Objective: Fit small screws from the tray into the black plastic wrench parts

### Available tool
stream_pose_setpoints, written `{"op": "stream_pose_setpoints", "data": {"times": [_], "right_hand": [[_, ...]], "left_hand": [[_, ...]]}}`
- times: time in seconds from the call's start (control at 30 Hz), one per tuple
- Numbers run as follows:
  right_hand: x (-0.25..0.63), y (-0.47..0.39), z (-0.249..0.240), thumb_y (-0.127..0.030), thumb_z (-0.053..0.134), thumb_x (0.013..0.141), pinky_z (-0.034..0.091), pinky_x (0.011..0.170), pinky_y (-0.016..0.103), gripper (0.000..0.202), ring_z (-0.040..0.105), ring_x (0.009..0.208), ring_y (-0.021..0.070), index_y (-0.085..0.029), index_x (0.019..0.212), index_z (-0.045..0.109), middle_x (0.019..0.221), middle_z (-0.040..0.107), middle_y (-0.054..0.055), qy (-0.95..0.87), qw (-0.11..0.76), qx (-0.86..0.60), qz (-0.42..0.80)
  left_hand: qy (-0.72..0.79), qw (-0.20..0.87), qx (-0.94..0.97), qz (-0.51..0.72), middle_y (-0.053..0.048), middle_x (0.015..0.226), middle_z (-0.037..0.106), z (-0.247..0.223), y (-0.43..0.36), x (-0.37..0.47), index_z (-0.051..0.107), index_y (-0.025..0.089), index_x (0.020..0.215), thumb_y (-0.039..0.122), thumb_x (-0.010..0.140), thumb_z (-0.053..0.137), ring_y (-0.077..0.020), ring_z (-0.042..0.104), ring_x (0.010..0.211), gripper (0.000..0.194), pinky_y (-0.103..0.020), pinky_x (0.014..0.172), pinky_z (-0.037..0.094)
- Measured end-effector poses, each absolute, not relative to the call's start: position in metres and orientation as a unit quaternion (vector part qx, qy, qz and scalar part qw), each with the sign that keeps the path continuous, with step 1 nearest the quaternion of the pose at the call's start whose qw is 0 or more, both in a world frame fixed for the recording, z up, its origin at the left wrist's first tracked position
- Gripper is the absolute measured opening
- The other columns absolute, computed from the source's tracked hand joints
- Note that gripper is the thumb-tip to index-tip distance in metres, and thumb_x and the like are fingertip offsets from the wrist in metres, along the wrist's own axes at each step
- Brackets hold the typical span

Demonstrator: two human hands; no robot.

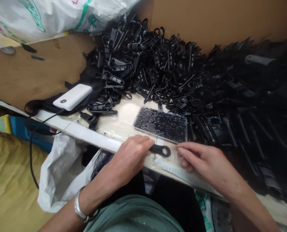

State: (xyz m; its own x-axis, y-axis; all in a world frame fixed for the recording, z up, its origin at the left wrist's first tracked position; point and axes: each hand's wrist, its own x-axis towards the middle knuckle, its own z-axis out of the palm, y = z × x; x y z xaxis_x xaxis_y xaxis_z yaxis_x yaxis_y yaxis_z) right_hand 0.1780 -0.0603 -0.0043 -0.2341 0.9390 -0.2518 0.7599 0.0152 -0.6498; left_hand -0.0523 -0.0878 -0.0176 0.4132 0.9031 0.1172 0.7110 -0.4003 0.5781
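Near the table's front edge, my left hand (134, 153) is closed round a black plastic part with a ring-shaped end (163, 150). The ring points right, out of my fingers; the rest of the part is hidden in the hand. To its right, my right hand (200, 158) has thumb and forefinger pinched together just apart from the ring. Whatever lies between those fingertips, if anything, is too small to make out. Just beyond both hands stands a clear plastic box (134, 124) filled with many tiny dark pieces.
A large heap of black plastic parts (155, 61) covers the back and right of the table (124, 112). At left lies a white power bank (73, 96) with a black cable. A white sack (61, 170) hangs below the edge. Cardboard (225, 25) walls the back.
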Motion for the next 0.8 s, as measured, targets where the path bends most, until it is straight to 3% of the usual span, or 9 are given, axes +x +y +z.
{"op": "stream_pose_setpoints", "data": {"times": [0.17, 0.3, 0.57, 0.8], "right_hand": [[0.168, -0.034, 0.01, -0.026, 0.052, 0.089, 0.045, 0.078, 0.034, 0.02, 0.065, 0.085, 0.0216, -0.023, 0.095, 0.071, 0.094, 0.071, 0.003, -0.799, 0.101, -0.58, 0.122], [0.149, -0.019, 0.008, -0.025, 0.05, 0.091, 0.041, 0.067, 0.03, 0.02, 0.062, 0.079, 0.0185, -0.024, 0.091, 0.069, 0.091, 0.067, 0.003, -0.831, 0.029, -0.554, 0.042], [0.132, -0.005, -0.001, -0.025, 0.046, 0.091, 0.03, 0.055, 0.029, 0.019, 0.056, 0.069, 0.0175, -0.021, 0.079, 0.06, 0.083, 0.061, 0.003, -0.844, -0.053, -0.533, -0.001], [0.138, -0.006, 0.005, -0.026, 0.047, 0.092, 0.038, 0.063, 0.029, 0.021, 0.061, 0.08, 0.0191, -0.024, 0.084, 0.066, 0.087, 0.065, 0.002, -0.835, -0.013, -0.549, 0.04]], "left_hand": [[0.496, 0.183, 0.815, 0.236, -0.008, 0.113, 0.061, -0.017, -0.09, -0.058, 0.06, 0.018, 0.101, 0.015, 0.09, 0.051, -0.021, 0.057, 0.101, 0.014, -0.035, 0.089, 0.047], [0.517, 0.143, 0.814, 0.225, -0.007, 0.097, 0.065, -0.011, -0.083, -0.068, 0.063, 0.017, 0.094, 0.013, 0.091, 0.048, -0.0209, 0.057, 0.09, 0.016, -0.036, 0.083, 0.046], [0.576, 0.059, 0.804, 0.138, -0.007, 0.077, 0.062, -0.001, -0.049, -0.081, 0.063, 0.016, 0.076, 0.012, 0.089, 0.048, -0.0221, 0.053, 0.079, 0.021, -0.036, 0.073, 0.04], [0.526, 0.019, 0.843, 0.109, -0.004, 0.076, 0.057, -0.005, -0.021, -0.068, 0.054, 0.017, 0.072, 0.006, 0.084, 0.046, -0.0198, 0.048, 0.077, 0.018, -0.035, 0.07, 0.034]]}}
